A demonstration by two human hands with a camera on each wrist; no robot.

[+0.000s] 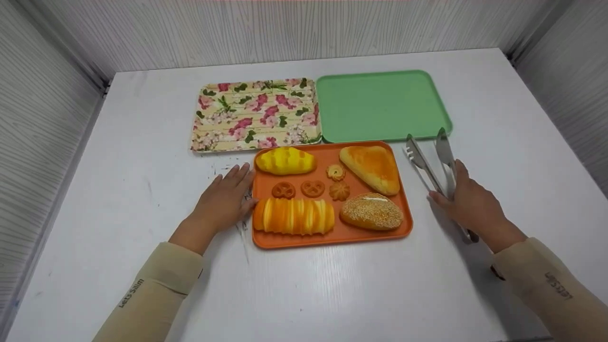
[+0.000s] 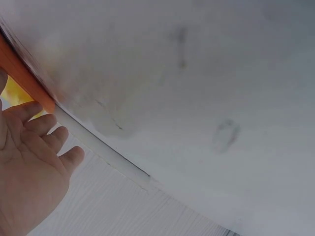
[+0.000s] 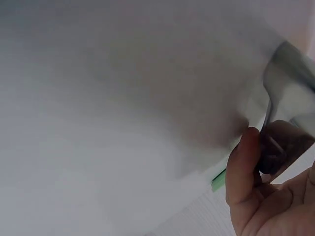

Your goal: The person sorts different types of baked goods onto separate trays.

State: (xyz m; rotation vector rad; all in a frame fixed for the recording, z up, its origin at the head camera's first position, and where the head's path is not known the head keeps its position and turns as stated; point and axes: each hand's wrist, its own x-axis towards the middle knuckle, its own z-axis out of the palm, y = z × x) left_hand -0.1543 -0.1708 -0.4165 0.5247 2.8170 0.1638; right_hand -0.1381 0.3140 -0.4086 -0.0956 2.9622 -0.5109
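My right hand (image 1: 477, 204) holds a pair of metal tongs (image 1: 429, 173) by the handles, right of the orange tray; their arms are spread, with nothing between the tips. In the right wrist view the tongs (image 3: 290, 64) look blurred. The left hand (image 1: 222, 202) lies with extended fingers at the left rim of the orange tray (image 1: 327, 241); contact is hard to tell. On that tray sit a yellow bread roll (image 1: 286, 161), a ridged loaf (image 1: 294, 216), a triangular bread (image 1: 373, 167), a seeded roll (image 1: 372, 212), two small pretzels (image 1: 313, 188) and two small cookies (image 1: 339, 191).
Behind the orange tray stand a flowered tray (image 1: 256, 114) at left and a green tray (image 1: 382, 107) at right, side by side with nothing on them. All of it rests on a white table (image 1: 332, 289) with grey woodgrain walls (image 1: 304, 31) around.
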